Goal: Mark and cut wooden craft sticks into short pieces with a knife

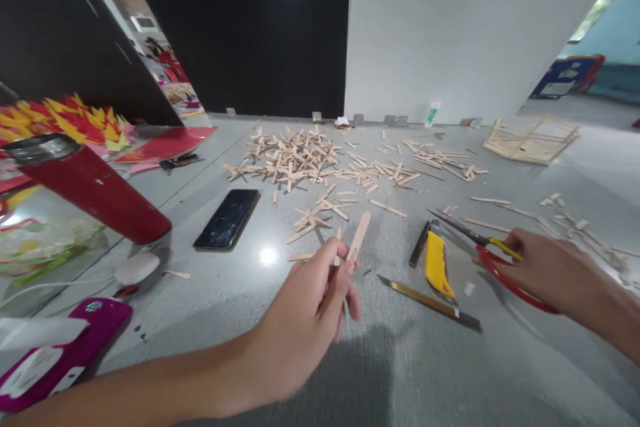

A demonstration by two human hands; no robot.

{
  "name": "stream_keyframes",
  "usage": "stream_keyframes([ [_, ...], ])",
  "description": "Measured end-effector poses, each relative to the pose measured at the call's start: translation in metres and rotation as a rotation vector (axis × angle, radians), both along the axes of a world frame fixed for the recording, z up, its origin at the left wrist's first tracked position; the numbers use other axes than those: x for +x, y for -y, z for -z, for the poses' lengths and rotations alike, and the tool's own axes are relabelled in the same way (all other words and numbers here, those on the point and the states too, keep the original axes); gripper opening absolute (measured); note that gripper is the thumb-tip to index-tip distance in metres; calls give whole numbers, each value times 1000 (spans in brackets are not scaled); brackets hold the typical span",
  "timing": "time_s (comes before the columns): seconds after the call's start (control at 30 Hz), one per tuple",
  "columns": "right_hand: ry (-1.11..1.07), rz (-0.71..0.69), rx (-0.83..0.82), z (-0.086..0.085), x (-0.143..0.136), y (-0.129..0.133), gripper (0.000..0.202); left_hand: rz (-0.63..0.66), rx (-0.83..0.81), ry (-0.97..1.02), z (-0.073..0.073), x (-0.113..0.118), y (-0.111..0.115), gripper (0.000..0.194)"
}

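Between the thumb and fingers of my left hand (315, 300) a wooden popsicle stick (359, 235) points up and away, its rounded end free. My right hand (555, 267) is closed on a pair of scissors (520, 285) with red and yellow handles, held low at the right. Their dark blades (460, 227) point left toward a yellow utility knife (437, 263). A black strip-like piece (420, 243) lies beside that knife. Nearer to me is a slim pointed knife (430, 302). Several loose sticks (313, 219) lie beyond my left hand.
A heap of popsicle sticks (295, 157) spreads across the back. At the left are a phone (228, 220), a leaning red flask (100, 187), a white mouse (137, 267) and a purple object (95, 323). A wooden stick frame (533, 141) stands back right.
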State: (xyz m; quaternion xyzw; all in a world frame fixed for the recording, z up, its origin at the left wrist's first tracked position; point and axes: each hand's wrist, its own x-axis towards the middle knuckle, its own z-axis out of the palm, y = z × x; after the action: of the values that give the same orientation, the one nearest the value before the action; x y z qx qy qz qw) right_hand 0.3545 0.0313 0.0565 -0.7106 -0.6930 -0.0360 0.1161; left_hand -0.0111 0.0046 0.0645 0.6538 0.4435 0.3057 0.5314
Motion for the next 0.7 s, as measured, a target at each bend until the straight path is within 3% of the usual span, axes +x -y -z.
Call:
stream_keyframes([
  [0.1,91,-54,-87,13,27,-3,32,17,-26,-8,3,0,-2,29],
  [0.2,110,-103,-91,23,28,1,22,29,-43,2,5,0,-4,28],
  [0.3,97,-201,-51,29,6,5,29,29,-60,5,7,-1,-5,28],
  [0.5,-11,-562,-61,26,-52,17,38,40,-72,-22,9,-4,-5,29],
  [0.6,-63,-551,-98,25,-61,21,35,42,-79,-23,11,-4,-5,29],
  [0.7,-124,-407,-145,31,-55,23,33,39,-74,-15,13,-4,-6,29],
])
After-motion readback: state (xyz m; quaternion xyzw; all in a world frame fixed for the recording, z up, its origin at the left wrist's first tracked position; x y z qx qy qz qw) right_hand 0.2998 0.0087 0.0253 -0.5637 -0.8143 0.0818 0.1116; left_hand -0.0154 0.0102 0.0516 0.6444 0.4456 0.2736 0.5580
